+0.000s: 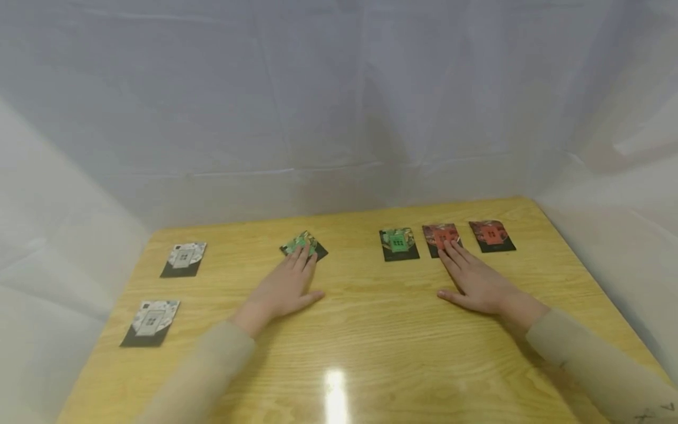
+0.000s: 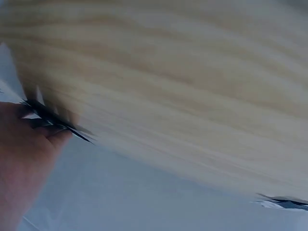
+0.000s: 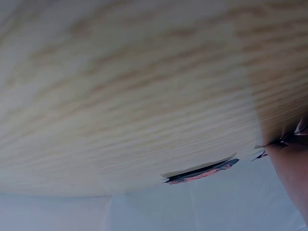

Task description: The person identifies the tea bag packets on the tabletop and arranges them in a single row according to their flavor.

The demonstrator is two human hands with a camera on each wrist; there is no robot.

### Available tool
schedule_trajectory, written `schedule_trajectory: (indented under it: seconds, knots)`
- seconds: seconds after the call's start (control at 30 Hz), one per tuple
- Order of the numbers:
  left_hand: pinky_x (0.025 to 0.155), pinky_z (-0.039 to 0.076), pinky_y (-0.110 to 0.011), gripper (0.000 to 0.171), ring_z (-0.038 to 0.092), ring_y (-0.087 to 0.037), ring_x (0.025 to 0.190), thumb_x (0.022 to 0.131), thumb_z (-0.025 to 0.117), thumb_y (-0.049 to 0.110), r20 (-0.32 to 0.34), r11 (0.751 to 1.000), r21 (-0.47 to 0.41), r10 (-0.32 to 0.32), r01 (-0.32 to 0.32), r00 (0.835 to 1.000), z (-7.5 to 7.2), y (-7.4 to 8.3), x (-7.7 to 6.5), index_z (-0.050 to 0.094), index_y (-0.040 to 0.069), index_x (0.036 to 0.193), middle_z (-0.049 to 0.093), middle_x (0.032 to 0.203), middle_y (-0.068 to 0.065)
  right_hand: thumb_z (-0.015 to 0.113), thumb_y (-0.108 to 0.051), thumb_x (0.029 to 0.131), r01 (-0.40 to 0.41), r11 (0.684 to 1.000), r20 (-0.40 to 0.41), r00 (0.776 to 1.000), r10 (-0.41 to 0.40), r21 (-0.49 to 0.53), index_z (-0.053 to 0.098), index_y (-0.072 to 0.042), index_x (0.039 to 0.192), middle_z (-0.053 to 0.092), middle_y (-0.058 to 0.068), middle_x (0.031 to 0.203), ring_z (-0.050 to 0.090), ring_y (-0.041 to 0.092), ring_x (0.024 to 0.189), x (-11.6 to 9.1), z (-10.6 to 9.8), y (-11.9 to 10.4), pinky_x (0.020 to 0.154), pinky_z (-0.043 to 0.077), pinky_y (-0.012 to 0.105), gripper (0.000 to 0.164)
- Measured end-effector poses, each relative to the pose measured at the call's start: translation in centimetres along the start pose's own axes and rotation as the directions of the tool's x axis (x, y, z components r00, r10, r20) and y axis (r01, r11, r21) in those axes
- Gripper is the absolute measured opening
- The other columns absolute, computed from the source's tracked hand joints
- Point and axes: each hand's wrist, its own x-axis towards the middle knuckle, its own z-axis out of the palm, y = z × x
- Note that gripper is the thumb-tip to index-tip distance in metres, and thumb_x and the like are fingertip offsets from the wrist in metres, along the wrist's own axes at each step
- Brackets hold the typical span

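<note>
Left grip [image 1: 283, 288], fingers straight, rests on the skewed green packet [image 1: 299, 239], right under its fingertips; right grip [image 1: 474, 284], straight-fingered too, touches a red packet [image 1: 436, 232], and the squarer-set green packet [image 1: 399, 243] lies just left, nearer this grip!

Table [image 1: 392, 324]: evenly and softly lit in the head view, with one strong white glare near the bottom of the picture.
Sleeves [image 1: 588, 353]: soft shadows lie beside them on the wood.
Cloth [image 1: 328, 106]: greyish, a little hazy, its folds faintly shaded.
Cards [image 1: 183, 257]: small print too unsharp for reading.
Right hand [image 3: 291, 168]: brown shadow beside it.
Wrist views: dim, bluish, grain blurred, table edge bent.
</note>
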Motion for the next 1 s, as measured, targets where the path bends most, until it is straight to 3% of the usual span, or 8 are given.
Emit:
schedule_trajectory:
  seconds: [0.3, 0.5, 0.63, 0.8, 1.0]
  knots:
    - [0.136, 0.019, -0.052, 0.095, 0.015, -0.046, 0.164, 0.107, 0.037, 0.070, 0.019, 0.990, 0.071, 0.117, -0.118, 0.993, -0.3, 2.6, 4.0, 0.021, -0.002, 0.168, 0.010, 0.175, -0.028, 0.054, -0.055, 0.107, 0.000, 1.000, 0.005, 1.000, 0.000, -0.001, 0.023, 0.011, 0.164, 0.015, 0.034, 0.173, 0.014, 0.052, 0.162, 0.2, 0.2, 0.2, 0.131, 0.022, 0.064, 0.093]
    - [0.136, 0.019, -0.048, 0.091, 0.014, -0.040, 0.166, 0.108, 0.033, 0.070, 0.043, 0.983, 0.089, 0.156, -0.159, 0.987, -0.8, 3.7, 5.3, 0.021, 0.004, 0.169, 0.011, 0.177, -0.022, 0.054, -0.055, 0.107, -0.005, 1.000, 0.021, 1.000, 0.005, 0.002, 0.021, 0.011, 0.164, 0.013, 0.033, 0.174, 0.012, 0.051, 0.163, 0.3, 0.3, 0.2, 0.132, 0.020, 0.063, 0.093]
    - [0.137, 0.018, -0.048, 0.084, 0.013, -0.038, 0.166, 0.110, 0.033, 0.065, 0.038, 0.986, 0.100, 0.131, -0.134, 0.991, -1.0, 4.2, 5.5, 0.023, 0.006, 0.169, 0.011, 0.178, -0.021, 0.054, -0.055, 0.107, 0.000, 1.000, 0.015, 1.000, 0.000, -0.002, 0.021, 0.011, 0.164, 0.013, 0.033, 0.174, 0.011, 0.051, 0.163, 0.3, 0.5, 0.3, 0.132, 0.020, 0.063, 0.093]
    - [0.136, 0.018, -0.051, 0.079, 0.014, -0.040, 0.166, 0.112, 0.034, 0.060, -0.012, 0.992, 0.098, 0.080, -0.078, 0.997, -1.3, 5.5, 6.0, 0.024, 0.007, 0.169, 0.011, 0.178, -0.022, 0.055, -0.054, 0.107, 0.001, 1.000, 0.010, 1.000, -0.001, -0.008, 0.021, 0.011, 0.164, 0.012, 0.033, 0.174, 0.012, 0.051, 0.163, 0.1, 0.6, 0.3, 0.132, 0.020, 0.063, 0.093]
    - [0.136, 0.020, -0.051, 0.082, 0.013, -0.040, 0.166, 0.111, 0.032, 0.063, -0.007, 0.994, 0.094, -0.061, 0.061, 0.998, -1.4, 7.6, 7.2, 0.021, 0.006, 0.170, 0.010, 0.178, -0.022, 0.055, -0.054, 0.107, 0.011, 1.000, -0.007, 1.000, -0.011, -0.008, 0.023, 0.011, 0.164, 0.015, 0.034, 0.173, 0.014, 0.053, 0.162, 0.0, 0.6, 0.2, 0.131, 0.023, 0.065, 0.092]
